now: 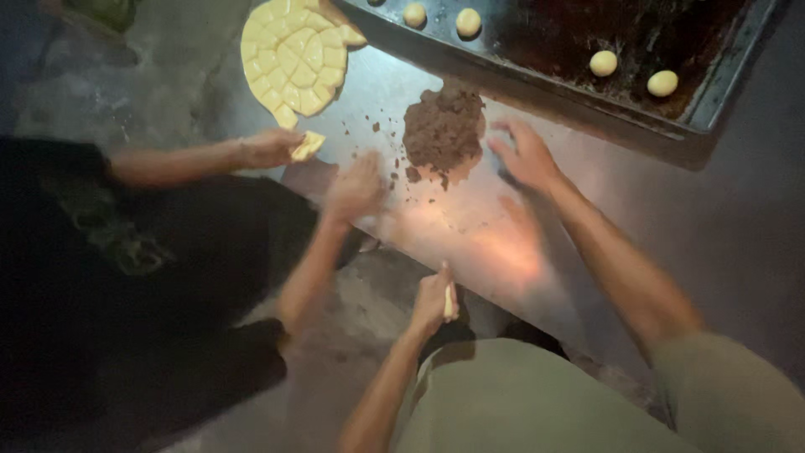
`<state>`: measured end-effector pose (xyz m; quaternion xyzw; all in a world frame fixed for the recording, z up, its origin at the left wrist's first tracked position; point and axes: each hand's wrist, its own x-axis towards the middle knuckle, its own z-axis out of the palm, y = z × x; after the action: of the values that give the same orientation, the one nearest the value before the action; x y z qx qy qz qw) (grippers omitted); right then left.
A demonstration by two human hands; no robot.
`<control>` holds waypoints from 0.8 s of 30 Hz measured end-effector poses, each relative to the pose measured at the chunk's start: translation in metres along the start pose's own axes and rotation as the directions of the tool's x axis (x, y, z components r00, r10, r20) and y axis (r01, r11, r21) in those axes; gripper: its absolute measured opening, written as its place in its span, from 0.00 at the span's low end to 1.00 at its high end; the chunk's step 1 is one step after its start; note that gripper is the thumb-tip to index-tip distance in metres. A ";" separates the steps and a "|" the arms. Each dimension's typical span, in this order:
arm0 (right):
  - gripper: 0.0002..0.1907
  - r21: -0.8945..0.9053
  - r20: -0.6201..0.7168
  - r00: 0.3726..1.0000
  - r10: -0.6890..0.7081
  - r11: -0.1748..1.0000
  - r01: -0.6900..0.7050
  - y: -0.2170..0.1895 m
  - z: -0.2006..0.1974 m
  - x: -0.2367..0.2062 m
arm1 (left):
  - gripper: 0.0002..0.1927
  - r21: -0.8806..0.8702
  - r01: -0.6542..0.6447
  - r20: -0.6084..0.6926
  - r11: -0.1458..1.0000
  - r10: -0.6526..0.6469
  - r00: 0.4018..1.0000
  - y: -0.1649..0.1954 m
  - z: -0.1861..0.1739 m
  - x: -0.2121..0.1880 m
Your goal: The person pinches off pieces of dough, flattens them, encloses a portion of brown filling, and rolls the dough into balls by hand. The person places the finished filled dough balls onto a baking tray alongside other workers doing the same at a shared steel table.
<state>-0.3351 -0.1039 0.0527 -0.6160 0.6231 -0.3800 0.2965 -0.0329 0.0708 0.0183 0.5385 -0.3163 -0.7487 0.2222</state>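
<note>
Brown filling [443, 127] lies heaped mid-counter [470, 243] toward the far edge, just left of the open right hand [524, 155], the nearer one, while the left hand [433, 300] grips a pale dough piece [450, 304] at the near edge.

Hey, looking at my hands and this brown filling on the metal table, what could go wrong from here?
1. Your right hand reaches blurred beside the crumbly brown filling mound; it may scatter more crumbs.
2. The small pale dough piece in your left hand hangs past the shiny metal table edge; it could drop.
3. The co-worker's hand works close by; hands may collide.
</note>
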 end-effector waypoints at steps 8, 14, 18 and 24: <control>0.27 0.248 0.083 0.994 0.070 0.965 -0.089 -0.011 0.037 0.129 | 0.36 0.116 0.098 0.050 0.988 -0.105 0.993 0.002 -0.054 0.000; 0.28 -0.012 0.056 0.973 0.224 0.975 -0.224 -0.011 0.057 0.100 | 0.27 0.042 0.040 0.257 0.998 -0.050 0.965 -0.010 -0.076 -0.022; 0.29 -0.021 -0.040 0.924 0.379 0.925 -0.380 -0.006 0.068 0.032 | 0.18 -0.041 -0.026 0.267 0.999 0.036 0.963 0.000 -0.060 -0.034; 0.22 0.160 -0.143 0.974 0.177 0.975 -0.154 0.031 0.047 -0.025 | 0.19 -0.098 0.016 0.246 0.995 0.008 0.969 0.008 -0.028 -0.042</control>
<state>-0.3114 -0.0861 -0.0010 -0.5063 0.6639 -0.4462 0.3222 0.0076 0.0868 0.0461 0.4303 -0.3027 -0.8250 0.2062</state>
